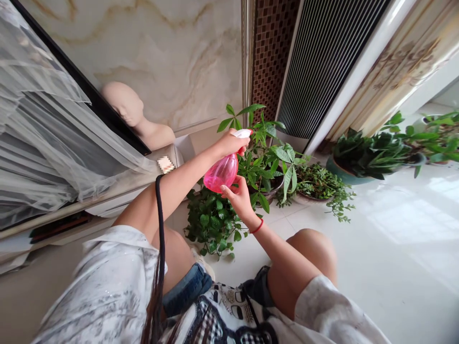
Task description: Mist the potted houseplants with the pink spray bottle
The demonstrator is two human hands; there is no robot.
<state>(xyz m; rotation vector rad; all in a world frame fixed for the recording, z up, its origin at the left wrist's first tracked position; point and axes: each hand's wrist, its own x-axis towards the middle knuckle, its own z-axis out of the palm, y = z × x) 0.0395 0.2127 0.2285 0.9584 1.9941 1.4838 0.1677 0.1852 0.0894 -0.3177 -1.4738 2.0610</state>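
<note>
Patterned shirt point(215, 322), beyond, in the grasp of 2 hands point(243, 203), a round-bellied, translucent pink spray bottle point(222, 173)

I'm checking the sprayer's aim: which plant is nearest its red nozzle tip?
The tall plant with fanned leaflets; its leaves reach above the tip. The round-leaved plant sits lower; the small-leaved plant and dark plant are farther right.

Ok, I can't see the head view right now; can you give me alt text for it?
The left hand holds a pink spray bottle by its white trigger head while the right hand touches its lower part, close to leafy green plants on a pale floor. A mannequin head stands at picture left.
</note>
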